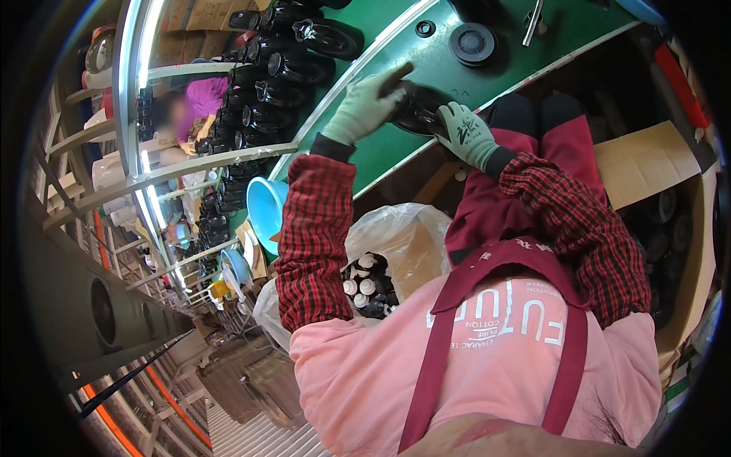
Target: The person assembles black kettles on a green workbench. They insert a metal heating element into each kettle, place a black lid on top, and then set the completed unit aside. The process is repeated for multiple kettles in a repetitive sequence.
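Note:
A glossy black rounded housing (419,109) is tilted over the near edge of the green workbench (384,141). My right hand (466,135), in a pale grey-green glove, grips its right end. At its upper left is my left hand (364,107), gloved too, fingers stretched out and forefinger pointing away; whether it touches the housing is hard to tell. Beyond the hands lie a round black ribbed disc (472,44) and a small black ring (425,29). A metal rod-shaped tool (533,23) shows at the far edge.
Several glossy black housings (301,68) line a rack to the left, where another person in purple (204,103) sits. A blue basin (266,209) stands left of my arm. Below are a plastic-lined box (422,228) of black-and-white parts and an open carton (647,160) on the right.

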The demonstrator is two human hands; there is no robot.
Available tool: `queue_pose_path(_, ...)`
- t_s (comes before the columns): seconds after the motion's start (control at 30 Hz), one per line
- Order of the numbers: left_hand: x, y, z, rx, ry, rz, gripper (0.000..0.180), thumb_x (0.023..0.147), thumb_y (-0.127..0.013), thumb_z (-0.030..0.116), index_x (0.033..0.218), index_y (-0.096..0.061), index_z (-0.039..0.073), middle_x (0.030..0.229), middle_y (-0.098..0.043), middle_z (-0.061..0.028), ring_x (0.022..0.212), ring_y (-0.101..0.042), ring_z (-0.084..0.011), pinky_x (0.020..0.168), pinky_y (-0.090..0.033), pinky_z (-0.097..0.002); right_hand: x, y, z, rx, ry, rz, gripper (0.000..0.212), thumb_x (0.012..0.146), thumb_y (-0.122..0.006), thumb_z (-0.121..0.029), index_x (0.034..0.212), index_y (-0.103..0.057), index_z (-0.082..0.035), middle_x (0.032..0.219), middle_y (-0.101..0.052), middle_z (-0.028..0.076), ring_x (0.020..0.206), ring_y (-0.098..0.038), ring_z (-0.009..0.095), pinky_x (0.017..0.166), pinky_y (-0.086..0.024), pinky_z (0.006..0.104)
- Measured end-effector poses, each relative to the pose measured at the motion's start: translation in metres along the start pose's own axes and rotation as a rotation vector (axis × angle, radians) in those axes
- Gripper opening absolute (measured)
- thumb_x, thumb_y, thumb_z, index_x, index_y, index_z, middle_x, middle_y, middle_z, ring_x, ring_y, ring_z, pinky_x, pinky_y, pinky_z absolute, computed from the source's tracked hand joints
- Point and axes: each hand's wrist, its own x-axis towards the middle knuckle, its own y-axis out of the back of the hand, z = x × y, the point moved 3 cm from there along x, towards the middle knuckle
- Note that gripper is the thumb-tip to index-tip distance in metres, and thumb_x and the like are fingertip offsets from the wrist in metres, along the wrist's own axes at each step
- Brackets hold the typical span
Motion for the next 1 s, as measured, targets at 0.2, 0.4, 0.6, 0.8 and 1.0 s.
queue_pose_path(0.2,0.020,0.042,0.011,0.332,0.070,0.405,0.058,0.108,-0.058,0.051,0.138,-0.065,0.001,0.123,-0.076,-0.0205,0.114,-0.074,-0.0337,0.101,-0.055,-0.0423,0.001,-0.001,0.002,-0.017,-0.003,0.036,0.042,0.092,-0.074,-0.032,0.121,-0.055,-0.008,0.114,-0.058,0.015,0.107,-0.062,0.037,0.091,-0.052,0.0480)
queue_pose_path(0.4,0.016,-0.029,0.013,0.765,0.229,-0.099,0.075,0.083,-0.082,0.061,0.133,-0.062,0.008,0.119,-0.068,-0.0160,0.108,-0.072,-0.0354,0.095,-0.056,-0.0477,0.004,-0.007,0.010,-0.027,0.048,0.095,0.040,0.091,-0.076,-0.033,0.116,-0.056,-0.009,0.107,-0.061,0.016,0.101,-0.064,0.037,0.088,-0.054,0.0479)
queue_pose_path(0.6,-0.009,-0.032,-0.010,0.997,-0.612,0.010,0.082,0.070,-0.094,0.039,0.139,-0.057,0.017,0.134,-0.058,-0.0098,0.129,-0.056,-0.0347,0.106,-0.047,-0.0530,0.029,0.010,0.021,0.009,0.138,-0.206,0.043,0.093,-0.073,-0.033,0.123,-0.055,-0.007,0.115,-0.064,0.020,0.108,-0.068,0.040,0.091,-0.056,0.0504)
queue_pose_path(0.8,-0.001,-0.027,-0.001,0.618,0.297,-0.173,0.096,0.067,-0.095,0.054,0.142,-0.054,0.010,0.139,-0.058,-0.0153,0.130,-0.058,-0.0373,0.106,-0.048,-0.0511,0.036,0.003,0.013,-0.089,-0.004,-0.179,0.049,0.091,-0.074,-0.030,0.129,-0.054,-0.008,0.117,-0.066,0.019,0.111,-0.067,0.038,0.095,-0.056,0.0489)
queue_pose_path(1.0,-0.004,-0.028,-0.008,0.642,-0.322,-0.169,0.088,0.062,-0.095,0.045,0.135,-0.057,0.014,0.125,-0.060,-0.0107,0.120,-0.062,-0.0335,0.100,-0.049,-0.0511,0.045,0.010,0.037,0.047,0.272,-0.190,0.045,0.088,-0.075,-0.021,0.125,-0.056,-0.006,0.118,-0.064,0.020,0.111,-0.066,0.040,0.094,-0.055,0.0485)
